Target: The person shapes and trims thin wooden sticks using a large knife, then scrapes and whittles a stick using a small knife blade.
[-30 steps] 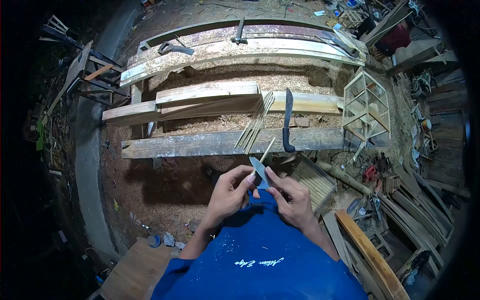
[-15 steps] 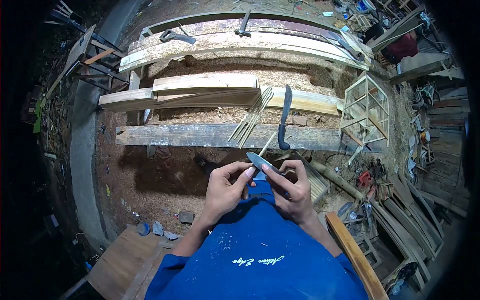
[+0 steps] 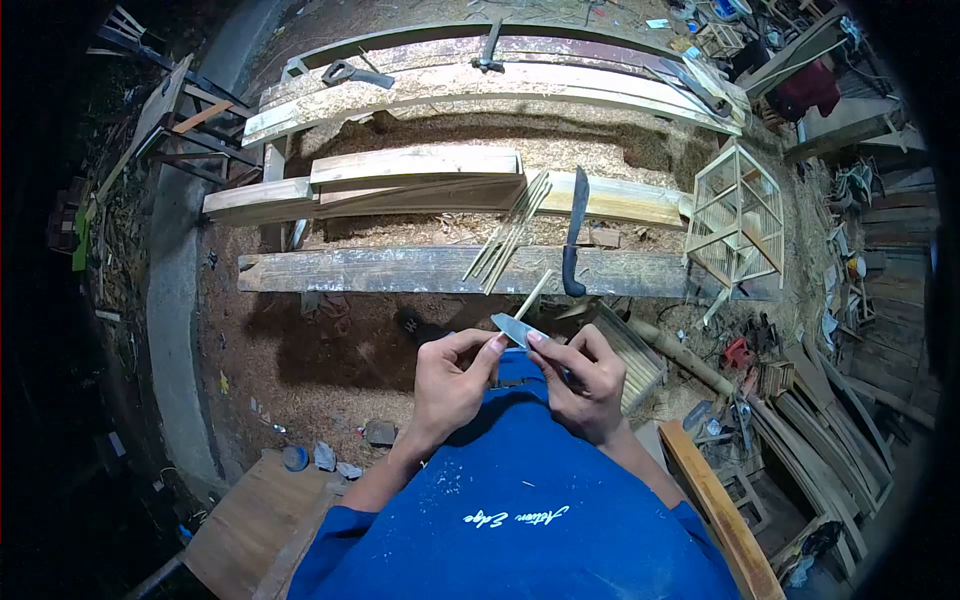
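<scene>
In front of my blue shirt, my right hand (image 3: 588,382) is closed around a knife (image 3: 514,328), its grey blade pointing left. My left hand (image 3: 456,382) pinches a thin wooden stick (image 3: 534,294) that sticks up past the blade toward the bench. The blade lies against or right beside the stick near my left fingertips; the exact contact is hidden. Beyond my hands, a machete (image 3: 577,215) with a black handle lies across the planks. To its left, a bundle of thin sticks (image 3: 508,232) leans over the near plank.
A stick-built cage frame (image 3: 735,222) stands at the right end of the weathered plank (image 3: 380,271). On the far bench lie a handsaw (image 3: 358,74) and a hammer (image 3: 488,50). An orange-brown wooden beam (image 3: 715,505) runs beside my right arm. Wood shavings cover the ground.
My right hand and the knife have shifted slightly, and the blade now shows a little shorter and lower. The whole view has drifted slightly. Both hands keep their grips.
</scene>
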Demonstrator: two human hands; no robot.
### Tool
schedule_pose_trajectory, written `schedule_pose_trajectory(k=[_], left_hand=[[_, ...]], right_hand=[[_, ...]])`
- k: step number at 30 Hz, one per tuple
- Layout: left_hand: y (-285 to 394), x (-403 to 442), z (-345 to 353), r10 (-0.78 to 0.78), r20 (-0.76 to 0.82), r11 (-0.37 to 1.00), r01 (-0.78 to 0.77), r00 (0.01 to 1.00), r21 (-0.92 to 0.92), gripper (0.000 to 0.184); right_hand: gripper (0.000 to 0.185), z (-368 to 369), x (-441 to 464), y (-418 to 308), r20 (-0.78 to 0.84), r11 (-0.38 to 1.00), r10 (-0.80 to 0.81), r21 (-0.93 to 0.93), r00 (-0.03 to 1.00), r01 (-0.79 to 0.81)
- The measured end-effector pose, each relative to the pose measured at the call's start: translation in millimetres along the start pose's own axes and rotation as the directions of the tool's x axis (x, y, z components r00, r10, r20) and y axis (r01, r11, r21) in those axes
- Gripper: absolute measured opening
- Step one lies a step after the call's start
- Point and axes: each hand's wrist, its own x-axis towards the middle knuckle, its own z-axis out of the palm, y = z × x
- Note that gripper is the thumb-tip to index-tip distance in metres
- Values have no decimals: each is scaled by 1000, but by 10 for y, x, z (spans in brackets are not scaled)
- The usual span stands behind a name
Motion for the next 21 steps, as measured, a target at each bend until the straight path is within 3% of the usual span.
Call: schedule_pose_trajectory(k=[5,13,21], left_hand=[[-42,-56,-45,8,-14,996,-7,1000,94,21],[-25,-117,-48,-46,-18,997,47,999,59,21],[-47,-184,-46,-58,-4,997,58,998,40,24]], right_hand=[[43,6,-55,4,-1,998,-33,-54,999,32],[45,-8,-100,9,19,992,-48,-119,999,50],[49,-20,-51,65,-79,988,-16,-156,997,4]])
